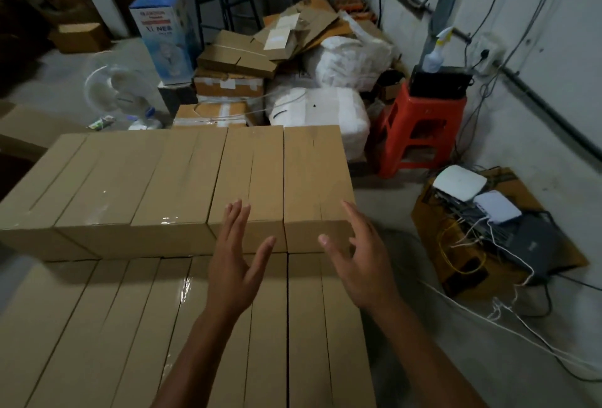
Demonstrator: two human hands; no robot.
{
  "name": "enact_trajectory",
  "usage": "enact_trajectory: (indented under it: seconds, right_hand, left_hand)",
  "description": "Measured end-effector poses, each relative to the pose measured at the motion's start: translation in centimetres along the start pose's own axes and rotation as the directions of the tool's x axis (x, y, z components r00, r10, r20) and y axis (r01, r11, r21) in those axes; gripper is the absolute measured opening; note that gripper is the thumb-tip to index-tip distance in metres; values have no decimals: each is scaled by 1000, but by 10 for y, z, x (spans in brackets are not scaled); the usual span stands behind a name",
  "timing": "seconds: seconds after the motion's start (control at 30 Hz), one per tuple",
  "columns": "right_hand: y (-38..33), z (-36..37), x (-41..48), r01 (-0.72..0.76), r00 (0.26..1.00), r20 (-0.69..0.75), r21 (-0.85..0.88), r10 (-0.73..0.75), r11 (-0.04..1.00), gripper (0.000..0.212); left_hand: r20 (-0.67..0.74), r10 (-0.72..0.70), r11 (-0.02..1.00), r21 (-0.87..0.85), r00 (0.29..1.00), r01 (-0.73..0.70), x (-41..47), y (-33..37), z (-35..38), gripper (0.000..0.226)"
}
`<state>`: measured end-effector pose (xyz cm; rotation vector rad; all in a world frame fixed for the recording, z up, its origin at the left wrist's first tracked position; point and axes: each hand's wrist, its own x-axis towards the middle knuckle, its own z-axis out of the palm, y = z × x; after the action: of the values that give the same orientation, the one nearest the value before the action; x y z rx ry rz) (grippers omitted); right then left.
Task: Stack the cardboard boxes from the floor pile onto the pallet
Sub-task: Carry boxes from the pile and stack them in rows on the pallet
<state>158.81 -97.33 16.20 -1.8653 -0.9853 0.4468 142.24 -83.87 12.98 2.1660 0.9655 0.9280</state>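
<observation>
Holds both hands open and apart, gripping nothing. Reaches the left hand (237, 261) forward with straight, spread fingers, tips over the near top edge of the fourth upper box (250, 176), thumb out toward 3 o'clock; touching the cardboard or not, impossible to tell. Sets the right hand (361, 264) near it at 3 o'clock, fingers loosely bent by the near right corner of the rightmost upper box (316, 173), thumb in front of that box's front face.

Between the two hands, the dark seam parting those two boxes. Toward 9 o'clock, the rest of the upper row of cardboard boxes (130, 186): five in all, side by side, long sides touching, tops taped. Below and nearer, a lower layer of boxes (114, 326), spreading toward 6 and 7 o'clock beneath the forearms.

Beyond the stack at 12 o'clock, white sacks (322, 111) and a heap of flattened cardboard (293, 30). At 1 o'clock, a red plastic stool (420, 127) bearing a black device (439, 82) with a spray bottle (436, 52) on top. At 3 o'clock on the floor, a white router (459, 183) among tangled cables. At 11 o'clock, a white table fan (120, 91), with a blue-and-white fan carton (163, 36) upright behind it.
</observation>
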Motion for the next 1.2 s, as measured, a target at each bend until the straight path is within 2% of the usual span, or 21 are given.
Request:
enact_trajectory:
  seconds: [0.17, 0.37, 0.6, 0.77, 0.87, 1.0, 1.2]
  right_hand:
    - [-15, -14, -76, 48, 999, 12, 12, -48, 999, 73]
    - [-6, -28, -156, 114, 986, 122, -23, -110, 993, 71]
    - [0, -11, -231, 120, 959, 255, 18, -121, 993, 69]
    - [-11, 27, -270, 131, 901, 411, 49, -140, 990, 72]
    - [-26, 62, -290, 147, 849, 505, 56, -155, 988, 76]
    - [-53, 122, -312, 196, 760, 616, 86, -207, 977, 75]
    - [-103, 249, -339, 276, 653, 716, 80, -248, 958, 80]
  left_hand:
    - [-1, -40, 998, -46, 999, 39, -72, 30, -36, 73]
    - [16, -45, 998, 37, 999, 44, -159, 46, -62, 72]
    - [-40, -220, 972, 72, 975, 222, -280, 53, -99, 79]
    - [-132, -347, 920, 143, 929, 364, -351, 45, -140, 74]
    - [-235, -402, 876, 182, 885, 446, -387, 35, -169, 73]
    - [-383, -487, 799, 168, 785, 578, -432, 13, -216, 73]
    - [-517, -555, 713, 108, 651, 693, -493, -56, -302, 65]
